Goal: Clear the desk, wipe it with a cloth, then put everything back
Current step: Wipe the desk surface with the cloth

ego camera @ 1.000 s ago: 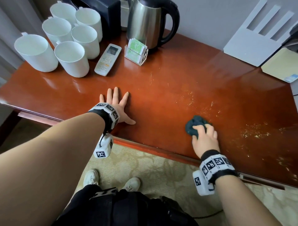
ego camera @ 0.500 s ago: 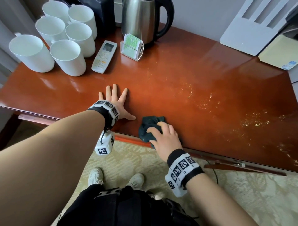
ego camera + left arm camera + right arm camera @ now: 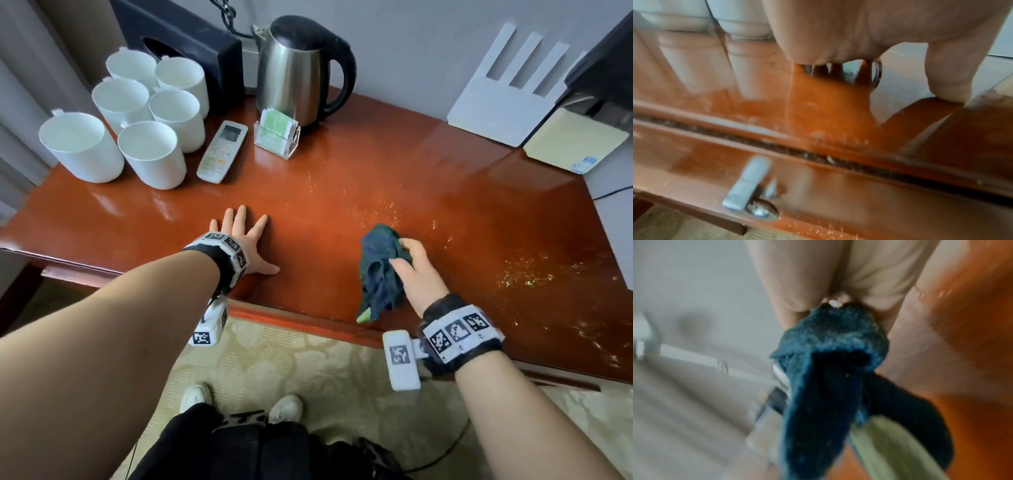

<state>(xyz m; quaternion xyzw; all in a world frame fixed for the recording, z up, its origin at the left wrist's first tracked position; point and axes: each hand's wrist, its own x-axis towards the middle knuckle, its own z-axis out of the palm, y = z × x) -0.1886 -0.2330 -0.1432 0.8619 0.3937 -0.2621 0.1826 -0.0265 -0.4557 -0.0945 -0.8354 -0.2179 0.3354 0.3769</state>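
Head view: a dark blue, bunched terry cloth [image 3: 380, 270] is pinched by the curled fingers of the right hand [image 3: 416, 274], hanging limp over the glossy red-brown wooden desk [image 3: 342, 192] toward 5 o'clock. Soft, light and floppy by appearance, it is best gathered in a wad. The left hand [image 3: 245, 241] is spread flat at 7 o'clock, holding nothing.

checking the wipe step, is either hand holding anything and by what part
The right hand holds the dark blue cloth bunched at its upper part, the rest hanging down. The left hand lies flat on the desk, holding nothing.
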